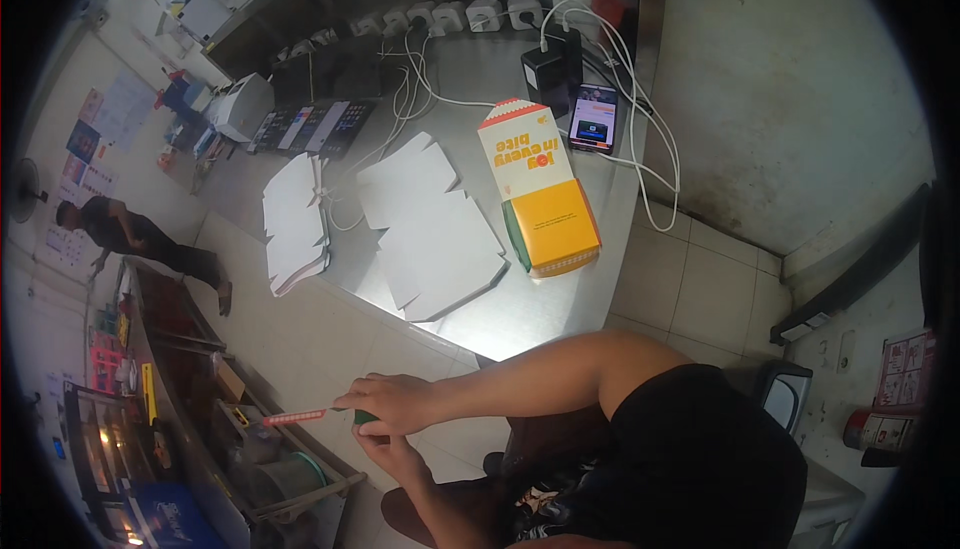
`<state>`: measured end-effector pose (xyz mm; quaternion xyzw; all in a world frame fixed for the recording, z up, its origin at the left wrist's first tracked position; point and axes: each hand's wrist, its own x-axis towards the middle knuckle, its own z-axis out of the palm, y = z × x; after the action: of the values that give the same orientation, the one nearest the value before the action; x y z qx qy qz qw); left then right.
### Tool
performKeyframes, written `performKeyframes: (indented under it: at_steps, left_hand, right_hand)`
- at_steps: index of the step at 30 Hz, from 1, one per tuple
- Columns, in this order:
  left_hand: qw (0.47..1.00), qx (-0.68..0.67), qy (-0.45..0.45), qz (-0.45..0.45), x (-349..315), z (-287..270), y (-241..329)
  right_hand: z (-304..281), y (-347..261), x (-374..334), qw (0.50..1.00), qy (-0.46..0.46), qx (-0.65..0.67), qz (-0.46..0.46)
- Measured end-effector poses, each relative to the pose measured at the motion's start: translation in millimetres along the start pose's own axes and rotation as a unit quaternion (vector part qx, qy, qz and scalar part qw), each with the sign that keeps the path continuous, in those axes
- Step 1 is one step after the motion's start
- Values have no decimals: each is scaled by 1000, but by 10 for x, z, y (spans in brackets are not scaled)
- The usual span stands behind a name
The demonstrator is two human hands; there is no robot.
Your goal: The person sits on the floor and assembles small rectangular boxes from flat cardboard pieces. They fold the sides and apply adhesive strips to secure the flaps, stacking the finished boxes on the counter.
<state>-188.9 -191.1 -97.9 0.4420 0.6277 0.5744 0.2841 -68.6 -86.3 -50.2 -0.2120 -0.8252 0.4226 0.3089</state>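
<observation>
The right hand (395,404) is bent over a piece of printed card (297,417), gripping it at its green end, while the red-and-white strip sticks out to the left. The left hand (397,454) is just below, its fingertips touching or nearly touching the right hand; I cannot tell whether it pinches the card too. The card is held in the air, apart from the metal table (480,334).

On the table a yellow and white carton (545,189) lies near the right edge, its inside hidden. Left of it are 2 piles of white card: a broad pile (430,229) with notched edges, and a narrower pile (295,219). A lit phone (592,119) lies beside the carton, next to a black box (545,74) with a white cable.

At lower left, a tub (290,479) with a green rim sits in a rack, and a glass case (105,439) glows orange inside; the contents of these 2 are too blurred to name.
</observation>
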Motion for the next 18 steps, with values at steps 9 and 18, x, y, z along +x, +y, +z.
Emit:
performKeyframes:
  at_steps: [9, 18]
  left_hand:
    - [964, -239, 116, -5, 142, 51, 208]
    - [974, -159, 163, -14, 163, 212, 540]
  right_hand:
    - [164, 184, 3, 997, -38, -4, -67]
    - [134, 169, 12, 994, -38, -52, -83]
